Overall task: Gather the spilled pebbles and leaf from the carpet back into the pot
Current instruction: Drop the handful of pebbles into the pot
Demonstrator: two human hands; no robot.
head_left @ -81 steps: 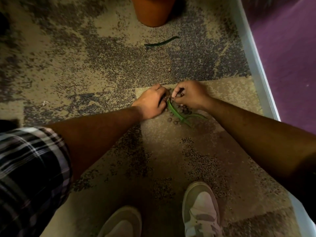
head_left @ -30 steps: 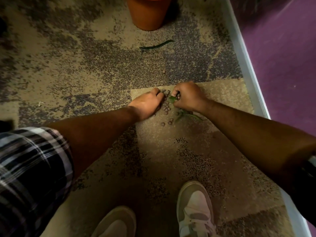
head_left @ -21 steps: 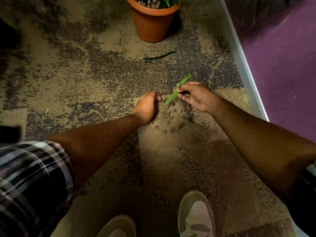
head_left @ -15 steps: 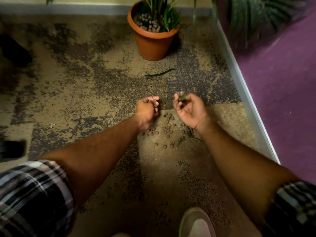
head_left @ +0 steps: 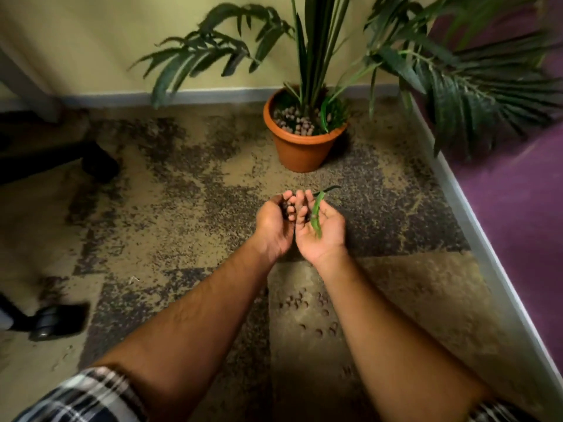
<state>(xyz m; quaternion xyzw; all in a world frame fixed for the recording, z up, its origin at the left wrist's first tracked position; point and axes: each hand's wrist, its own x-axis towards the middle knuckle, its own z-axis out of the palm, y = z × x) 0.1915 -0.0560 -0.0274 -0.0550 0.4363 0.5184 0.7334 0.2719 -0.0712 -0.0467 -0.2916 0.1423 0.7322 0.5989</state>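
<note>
Head view, items as they lie.

Left hand (head_left: 273, 222): raised off the carpet (head_left: 182, 208), fingers curled round a small load of pebbles (head_left: 287, 207); dark round shapes show between my fingertips, number not countable.

Right hand (head_left: 320, 231): palm up beside the left, touching it at the fingers, which are loosely cupped rather than closed. A green leaf (head_left: 316, 215) lies lengthwise across the palm; whether pebbles lie under it I cannot tell.

Pot (head_left: 301, 147): upright by the wall, ahead of both hands and apart from them, plant and pebble topping in place.

Outstanding: loose pebbles (head_left: 304, 312) scattered on the carpet between my forearms. A second dark leaf (head_left: 332, 188) on the carpet just beyond my right fingertips, partly hidden.

Progress, by my reckoning: one handful and one leaf collected, nothing yet tipped in; a further pass needed for the remainder.
</note>
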